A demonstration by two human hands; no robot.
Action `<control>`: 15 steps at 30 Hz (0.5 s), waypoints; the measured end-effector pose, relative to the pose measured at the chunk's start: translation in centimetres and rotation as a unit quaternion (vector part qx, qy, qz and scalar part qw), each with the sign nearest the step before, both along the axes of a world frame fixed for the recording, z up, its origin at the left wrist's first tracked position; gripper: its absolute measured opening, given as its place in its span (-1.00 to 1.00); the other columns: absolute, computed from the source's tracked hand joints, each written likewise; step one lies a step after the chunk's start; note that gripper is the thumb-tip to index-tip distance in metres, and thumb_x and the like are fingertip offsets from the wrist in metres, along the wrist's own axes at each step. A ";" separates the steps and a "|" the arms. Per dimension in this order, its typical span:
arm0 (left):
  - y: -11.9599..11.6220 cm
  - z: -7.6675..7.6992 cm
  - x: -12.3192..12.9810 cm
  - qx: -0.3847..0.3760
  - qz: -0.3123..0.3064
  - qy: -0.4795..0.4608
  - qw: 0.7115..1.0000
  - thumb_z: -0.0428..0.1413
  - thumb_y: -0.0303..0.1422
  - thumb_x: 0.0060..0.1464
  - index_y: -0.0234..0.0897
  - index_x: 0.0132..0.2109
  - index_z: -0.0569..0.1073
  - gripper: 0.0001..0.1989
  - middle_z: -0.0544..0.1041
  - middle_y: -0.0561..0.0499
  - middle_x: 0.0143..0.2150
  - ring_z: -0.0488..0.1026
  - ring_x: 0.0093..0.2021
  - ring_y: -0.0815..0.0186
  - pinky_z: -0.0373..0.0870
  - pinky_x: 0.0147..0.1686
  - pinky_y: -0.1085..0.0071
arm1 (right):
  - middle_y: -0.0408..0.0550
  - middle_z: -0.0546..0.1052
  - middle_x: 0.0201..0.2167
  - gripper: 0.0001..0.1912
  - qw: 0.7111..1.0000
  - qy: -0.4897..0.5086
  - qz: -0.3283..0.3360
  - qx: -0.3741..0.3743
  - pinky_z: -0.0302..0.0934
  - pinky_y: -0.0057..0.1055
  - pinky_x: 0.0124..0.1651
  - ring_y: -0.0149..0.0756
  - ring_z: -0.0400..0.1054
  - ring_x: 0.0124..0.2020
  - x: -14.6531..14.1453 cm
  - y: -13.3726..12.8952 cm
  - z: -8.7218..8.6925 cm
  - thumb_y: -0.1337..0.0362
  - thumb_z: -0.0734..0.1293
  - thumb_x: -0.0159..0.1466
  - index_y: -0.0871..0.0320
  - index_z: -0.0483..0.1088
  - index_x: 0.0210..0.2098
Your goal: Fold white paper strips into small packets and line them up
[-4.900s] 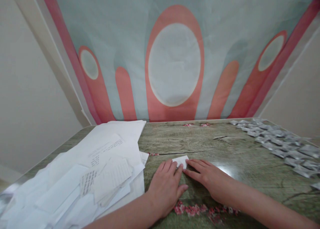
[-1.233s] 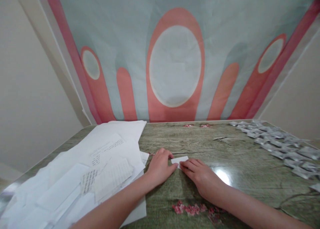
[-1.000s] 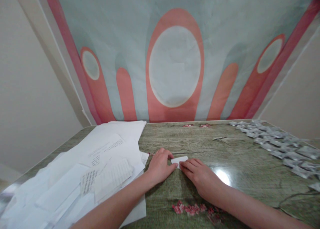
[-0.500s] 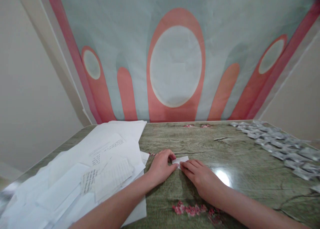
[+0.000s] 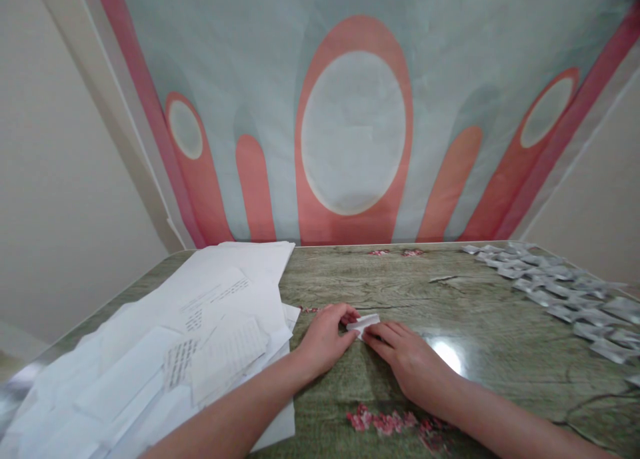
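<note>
A small folded piece of white paper (image 5: 364, 324) lies on the wood-patterned table between my two hands. My left hand (image 5: 330, 333) curls around its left end, with the thumb near the lower edge and the fingers at the upper edge. Pressed on its right side are the fingertips of my right hand (image 5: 400, 351). A raised fold runs along the paper's far edge. My fingers cover part of the paper, so its full shape is hidden.
To the left spreads a heap of loose white sheets (image 5: 250, 262), some printed. Several rows of small folded paper pieces (image 5: 555, 289) lie at the right. A patterned backdrop (image 5: 353, 132) stands behind the table (image 5: 330, 272), whose surface carries pink flower prints.
The far edge of the small paper now stands up as a fold, and my left fingers have shifted slightly toward it. My right hand stays on the paper's right side.
</note>
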State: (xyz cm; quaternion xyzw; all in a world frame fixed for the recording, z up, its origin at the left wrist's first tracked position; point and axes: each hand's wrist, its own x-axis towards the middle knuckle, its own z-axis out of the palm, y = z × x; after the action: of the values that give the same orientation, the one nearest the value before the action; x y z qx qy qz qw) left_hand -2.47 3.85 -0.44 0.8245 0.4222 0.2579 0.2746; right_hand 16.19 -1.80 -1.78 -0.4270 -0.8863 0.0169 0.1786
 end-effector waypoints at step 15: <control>0.2 0.0 -0.1 0.037 -0.047 0.057 0.997 0.06 -0.44 0.06 -0.20 -0.12 0.48 -0.78 0.44 0.00 -0.22 0.33 -0.14 0.25 0.22 -0.09 0.34 | -0.02 0.45 -0.10 -0.62 1.000 -0.008 -0.004 0.022 0.12 -0.27 0.00 -0.22 0.25 -0.11 0.0 -0.1 0.0 0.49 0.24 0.16 0.14 0.36 -0.04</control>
State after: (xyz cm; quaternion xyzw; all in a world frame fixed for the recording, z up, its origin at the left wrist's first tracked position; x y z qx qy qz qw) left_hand -2.60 4.10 -0.45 0.8662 0.3883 0.2127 0.2317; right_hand 16.22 -1.87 -1.81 -0.4266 -0.8862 -0.0071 0.1806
